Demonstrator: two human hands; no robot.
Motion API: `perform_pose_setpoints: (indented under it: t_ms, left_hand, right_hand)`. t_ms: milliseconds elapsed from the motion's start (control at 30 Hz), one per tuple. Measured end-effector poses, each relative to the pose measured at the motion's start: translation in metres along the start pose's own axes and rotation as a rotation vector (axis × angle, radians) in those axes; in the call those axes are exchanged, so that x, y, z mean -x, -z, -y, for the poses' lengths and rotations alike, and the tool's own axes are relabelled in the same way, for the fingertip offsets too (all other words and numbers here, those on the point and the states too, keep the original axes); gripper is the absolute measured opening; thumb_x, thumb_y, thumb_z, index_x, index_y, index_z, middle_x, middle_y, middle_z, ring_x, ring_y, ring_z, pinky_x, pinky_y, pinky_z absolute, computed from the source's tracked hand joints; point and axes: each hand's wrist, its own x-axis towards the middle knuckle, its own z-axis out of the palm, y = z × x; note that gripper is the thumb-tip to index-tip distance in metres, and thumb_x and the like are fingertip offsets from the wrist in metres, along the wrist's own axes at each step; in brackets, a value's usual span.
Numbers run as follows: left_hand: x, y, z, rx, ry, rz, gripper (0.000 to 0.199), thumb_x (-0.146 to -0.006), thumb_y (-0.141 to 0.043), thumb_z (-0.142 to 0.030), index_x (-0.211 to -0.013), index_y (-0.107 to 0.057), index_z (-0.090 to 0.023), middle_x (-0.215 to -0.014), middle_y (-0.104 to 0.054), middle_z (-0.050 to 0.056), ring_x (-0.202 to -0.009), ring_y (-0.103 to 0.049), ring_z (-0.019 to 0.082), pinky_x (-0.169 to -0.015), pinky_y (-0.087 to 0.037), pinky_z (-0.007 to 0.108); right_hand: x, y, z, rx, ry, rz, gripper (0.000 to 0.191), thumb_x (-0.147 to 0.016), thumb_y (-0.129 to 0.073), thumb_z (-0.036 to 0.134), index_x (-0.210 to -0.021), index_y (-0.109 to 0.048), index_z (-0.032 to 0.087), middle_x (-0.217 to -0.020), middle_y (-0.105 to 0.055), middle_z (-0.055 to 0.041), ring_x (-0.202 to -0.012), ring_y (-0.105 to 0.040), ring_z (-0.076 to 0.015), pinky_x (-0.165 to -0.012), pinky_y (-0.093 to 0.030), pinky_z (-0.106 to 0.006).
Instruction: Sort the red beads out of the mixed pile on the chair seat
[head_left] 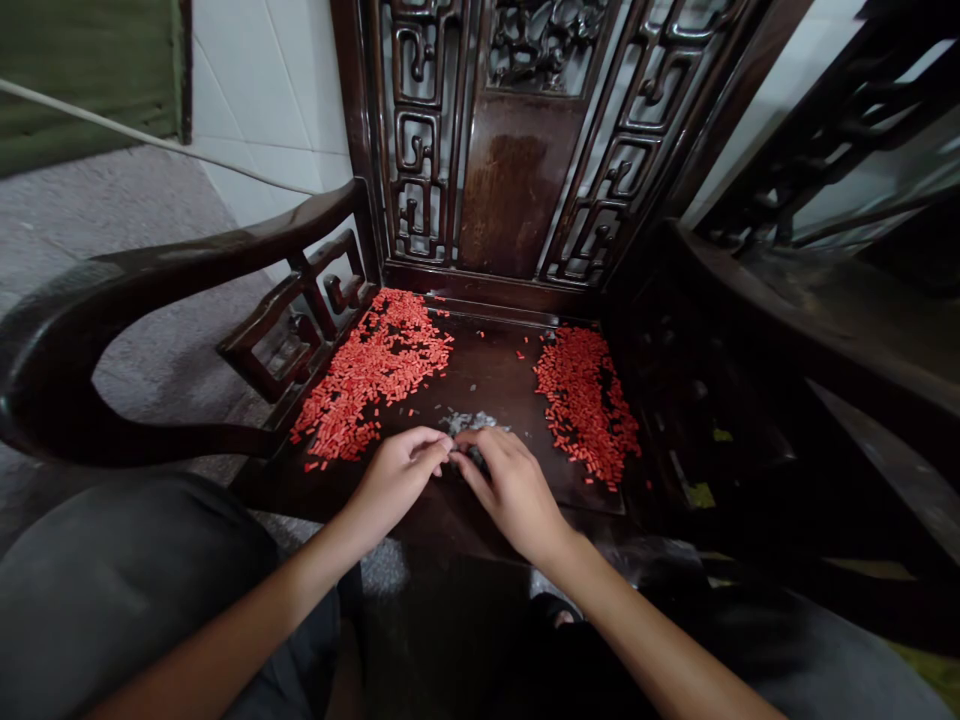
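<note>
Over the front part of the dark wooden seat [491,365], my left hand [409,470] and my right hand [506,475] meet fingertip to fingertip. Both are closed in a pinch, and whatever lies between the fingers is too small to make out. Just beyond the fingertips is a small pile of grey-white bits [471,420], partly hidden by my right hand. Many small red pieces [375,370], short and rod-like, spread across the left of the seat. A second heap of red pieces [581,400] lies to the right.
The seat belongs to a carved chair with a tall back [502,190]. Its curved left armrest [150,270] and right armrest [817,310] flank my arms. A pale cord [150,140] crosses at upper left. My knees are on both sides below.
</note>
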Motion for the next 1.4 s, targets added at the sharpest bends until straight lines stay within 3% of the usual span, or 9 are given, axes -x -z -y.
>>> perform_pose_setpoints:
  t_ms: [300,400,533,600,767,967,1133,1400]
  left_hand:
    - [0.000,0.000,0.000,0.039,0.038,0.016,0.028,-0.088,-0.060,-0.043,-0.079,-0.067,-0.017,-0.071,-0.063,0.002,-0.071,-0.059,0.018,-0.071,-0.046,0.030]
    - [-0.004,0.008,0.002,-0.181,-0.024,-0.037,0.024,-0.092,-0.056,-0.040,-0.089,-0.069,-0.019,-0.082,-0.069,0.005,-0.076,-0.063,0.020,-0.074,-0.048,0.032]
    - [-0.017,0.032,0.008,-0.755,-0.151,-0.257,0.019,-0.096,-0.056,-0.035,-0.103,-0.067,-0.020,-0.098,-0.072,0.009,-0.092,-0.066,0.027,-0.084,-0.046,0.038]
    - [-0.025,0.042,0.014,-0.926,-0.164,-0.332,0.021,-0.096,-0.058,-0.036,-0.106,-0.065,-0.020,-0.100,-0.072,0.011,-0.095,-0.065,0.030,-0.085,-0.045,0.040]
    - [-0.040,0.046,0.030,-1.046,-0.201,-0.331,0.021,-0.096,-0.061,-0.041,-0.104,-0.065,-0.022,-0.106,-0.071,0.010,-0.102,-0.063,0.030,-0.088,-0.041,0.041]
    - [-0.038,0.041,0.032,-1.155,-0.250,-0.307,0.013,-0.098,-0.056,-0.030,-0.095,-0.066,-0.023,-0.104,-0.069,0.009,-0.102,-0.059,0.030,-0.089,-0.037,0.042]
    - [-0.038,0.040,0.028,-1.034,-0.279,-0.293,0.014,-0.098,-0.055,-0.028,-0.090,-0.065,-0.022,-0.101,-0.069,0.009,-0.101,-0.059,0.029,-0.092,-0.039,0.042]
    - [-0.025,0.016,0.011,-0.227,-0.165,-0.082,0.029,-0.096,-0.057,-0.047,-0.099,-0.066,-0.020,-0.096,-0.069,0.005,-0.089,-0.063,0.020,-0.083,-0.049,0.031]
  right_hand:
    - [0.000,-0.001,-0.002,0.104,0.074,-0.012,0.014,-0.106,-0.050,0.024,-0.108,-0.063,0.020,-0.102,-0.071,-0.0077,-0.096,-0.063,-0.0237,-0.092,-0.047,-0.040]
    - [0.000,-0.002,-0.003,0.107,0.061,-0.032,0.012,-0.106,-0.051,0.024,-0.106,-0.063,0.020,-0.099,-0.071,-0.0072,-0.094,-0.063,-0.0236,-0.090,-0.047,-0.040]
    - [0.000,0.000,-0.005,0.096,0.023,-0.064,0.010,-0.105,-0.052,0.021,-0.102,-0.062,0.021,-0.100,-0.071,-0.0074,-0.095,-0.063,-0.0240,-0.090,-0.047,-0.040]
    - [-0.001,0.002,-0.006,0.086,0.009,-0.079,0.010,-0.105,-0.052,0.021,-0.101,-0.061,0.021,-0.100,-0.071,-0.0076,-0.095,-0.064,-0.0242,-0.091,-0.047,-0.040]
    - [-0.001,0.002,-0.006,0.078,0.018,-0.079,0.012,-0.105,-0.050,0.020,-0.100,-0.061,0.022,-0.099,-0.071,-0.0076,-0.095,-0.064,-0.0243,-0.093,-0.047,-0.041]
    - [-0.001,0.001,-0.007,0.098,0.039,-0.060,0.012,-0.105,-0.050,0.019,-0.100,-0.060,0.021,-0.097,-0.072,-0.0068,-0.094,-0.064,-0.0234,-0.092,-0.046,-0.040]
    - [-0.002,0.004,-0.007,0.114,0.050,-0.076,0.011,-0.104,-0.051,0.018,-0.100,-0.061,0.021,-0.096,-0.072,-0.0066,-0.092,-0.063,-0.0233,-0.094,-0.046,-0.041]
    - [-0.004,0.008,-0.007,0.041,0.028,-0.119,0.011,-0.104,-0.053,0.018,-0.103,-0.063,0.022,-0.099,-0.072,-0.0059,-0.096,-0.064,-0.0229,-0.096,-0.047,-0.041]
